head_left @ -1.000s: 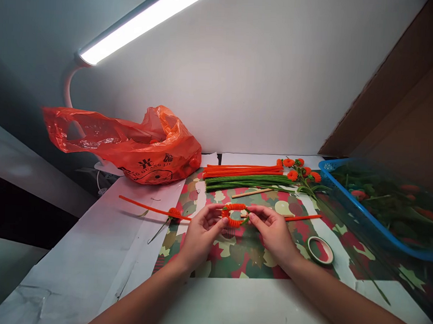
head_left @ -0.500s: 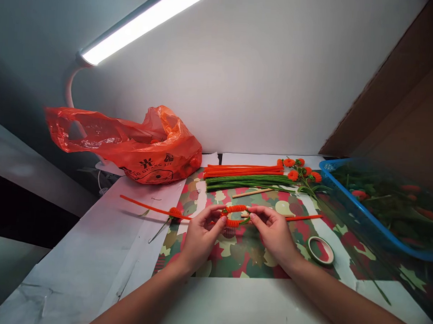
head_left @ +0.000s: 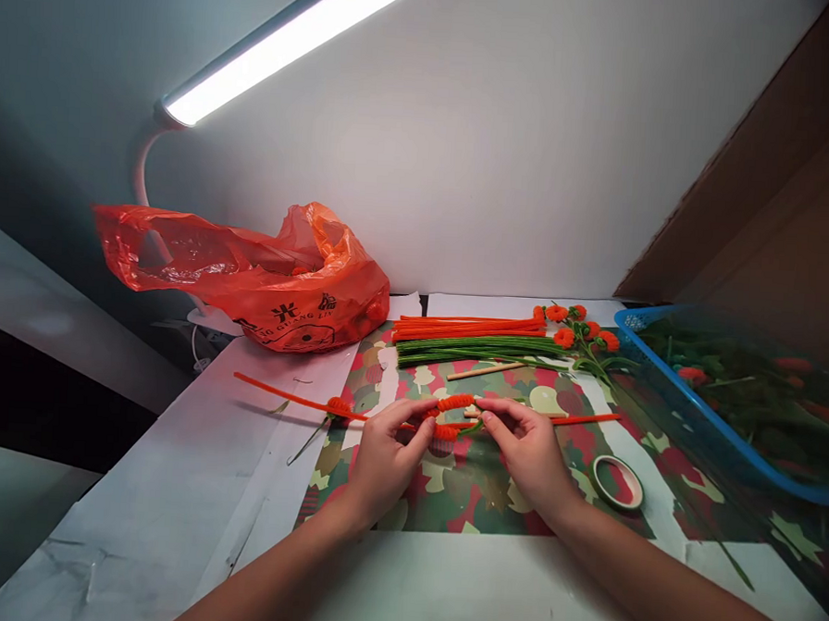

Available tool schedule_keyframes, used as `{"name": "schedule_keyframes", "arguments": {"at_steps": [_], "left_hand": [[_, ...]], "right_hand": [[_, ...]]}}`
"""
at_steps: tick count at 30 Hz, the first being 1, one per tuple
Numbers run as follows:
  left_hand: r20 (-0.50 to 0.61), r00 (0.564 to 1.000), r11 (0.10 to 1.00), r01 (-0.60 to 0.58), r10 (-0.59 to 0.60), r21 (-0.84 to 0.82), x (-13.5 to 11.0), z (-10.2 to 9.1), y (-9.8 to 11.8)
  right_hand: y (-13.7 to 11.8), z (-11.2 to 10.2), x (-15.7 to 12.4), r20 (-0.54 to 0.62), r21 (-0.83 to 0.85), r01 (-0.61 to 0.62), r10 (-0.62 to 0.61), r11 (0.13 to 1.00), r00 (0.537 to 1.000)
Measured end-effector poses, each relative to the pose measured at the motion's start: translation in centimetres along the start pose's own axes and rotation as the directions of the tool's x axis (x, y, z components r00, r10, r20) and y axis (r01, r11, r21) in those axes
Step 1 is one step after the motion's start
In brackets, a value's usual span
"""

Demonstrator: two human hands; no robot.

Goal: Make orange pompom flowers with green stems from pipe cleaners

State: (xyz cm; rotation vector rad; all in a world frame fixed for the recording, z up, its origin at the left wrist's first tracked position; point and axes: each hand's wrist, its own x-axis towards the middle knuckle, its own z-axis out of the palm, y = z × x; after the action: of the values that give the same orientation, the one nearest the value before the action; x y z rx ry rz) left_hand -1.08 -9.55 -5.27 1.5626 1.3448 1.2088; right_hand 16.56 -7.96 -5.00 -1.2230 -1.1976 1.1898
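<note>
Between my hands is a loop of coiled orange pipe cleaner (head_left: 455, 403), with a bit of green showing at its right end. My left hand (head_left: 394, 448) pinches the loop's left side between thumb and fingertips. A straight orange length (head_left: 278, 391) sticks out leftward past that hand. My right hand (head_left: 524, 446) pinches the green part at the right side. Another straight orange pipe cleaner (head_left: 589, 419) shows to the right of it. Just left of my left hand lies an orange pipe-cleaner flower (head_left: 340, 406) with a green stem.
Behind my hands lie bundles of orange pipe cleaners (head_left: 465, 328) and green pipe cleaners (head_left: 478, 349), a thin wooden stick (head_left: 484, 371) and finished orange flowers (head_left: 564, 338). A tape roll (head_left: 618, 481), a blue basket (head_left: 701, 409), an orange plastic bag (head_left: 304, 295) and a lamp (head_left: 296, 49) stand around.
My hands keep their pinch on the orange loop, with only slight finger shifts at its left end. The whole view has moved a little.
</note>
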Motion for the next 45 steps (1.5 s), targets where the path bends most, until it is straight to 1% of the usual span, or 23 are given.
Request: {"name": "schedule_keyframes", "arguments": {"at_steps": [1, 3, 6, 8, 11, 15, 19, 28, 30, 32, 34, 36, 39, 42, 45], "left_hand": [[-0.002, 1.0, 1.0, -0.019, 0.019, 0.016, 0.02, -0.03, -0.01], [-0.009, 0.998, 0.997, -0.056, 0.056, 0.055, 0.04, -0.07, -0.05], [-0.009, 0.996, 0.989, -0.088, 0.09, 0.117, 0.03, -0.09, -0.14], [0.005, 0.995, 0.984, -0.104, 0.104, 0.146, 0.02, -0.09, -0.17], [0.012, 0.994, 0.986, -0.114, 0.113, 0.125, 0.02, -0.13, -0.14], [0.002, 0.993, 0.991, -0.114, 0.114, 0.074, 0.03, -0.23, -0.07], [0.025, 0.993, 0.992, -0.113, 0.112, 0.064, 0.03, -0.29, 0.0], [0.054, 0.998, 0.999, -0.036, 0.036, -0.012, 0.11, -0.32, 0.05], [0.056, 0.998, 0.999, -0.015, 0.017, -0.037, 0.08, -0.24, 0.03], [0.057, 0.998, 0.997, 0.019, -0.014, -0.08, 0.01, -0.11, -0.02], [0.068, 0.997, 0.991, 0.054, -0.046, -0.126, -0.07, 0.01, -0.08], [0.079, 0.995, 0.987, 0.071, -0.06, -0.144, -0.1, 0.09, -0.08], [0.069, 0.997, 0.995, 0.049, -0.043, -0.091, -0.07, 0.08, 0.04], [0.054, 0.999, 1.0, 0.005, -0.004, -0.018, -0.01, -0.04, 0.17], [0.061, 0.998, 1.0, -0.029, 0.029, -0.009, 0.01, -0.16, 0.23]], "right_hand": [[-0.03, -0.01, 0.06, 0.006, 0.039, -0.037, 0.036, 0.999, 0.999], [-0.03, -0.06, 0.23, 0.038, 0.142, -0.147, 0.143, 0.979, 0.989], [-0.01, -0.13, 0.48, 0.112, 0.31, -0.327, 0.307, 0.893, 0.945], [-0.05, -0.15, 0.55, 0.147, 0.379, -0.384, 0.355, 0.842, 0.923], [-0.14, -0.1, 0.52, 0.167, 0.389, -0.397, 0.36, 0.831, 0.918], [-0.01, -0.04, 0.41, 0.16, 0.325, -0.353, 0.317, 0.878, 0.935], [0.25, -0.07, 0.29, 0.155, 0.274, -0.313, 0.279, 0.909, 0.948], [0.59, -0.18, 0.41, 0.183, 0.253, -0.325, 0.285, 0.911, 0.941], [0.63, -0.21, 0.46, 0.166, 0.248, -0.32, 0.286, 0.914, 0.944], [0.56, -0.26, 0.5, 0.118, 0.215, -0.297, 0.277, 0.93, 0.954], [0.38, -0.31, 0.54, 0.064, 0.144, -0.249, 0.242, 0.958, 0.968], [0.19, -0.37, 0.57, 0.027, 0.07, -0.175, 0.174, 0.982, 0.984], [0.1, -0.46, 0.65, -0.003, -0.014, -0.04, 0.04, 0.999, 0.999], [0.28, -0.53, 0.68, 0.012, -0.103, 0.081, -0.08, 0.991, 0.997], [0.41, -0.53, 0.57, 0.062, -0.154, 0.138, -0.13, 0.978, 0.99]]}}
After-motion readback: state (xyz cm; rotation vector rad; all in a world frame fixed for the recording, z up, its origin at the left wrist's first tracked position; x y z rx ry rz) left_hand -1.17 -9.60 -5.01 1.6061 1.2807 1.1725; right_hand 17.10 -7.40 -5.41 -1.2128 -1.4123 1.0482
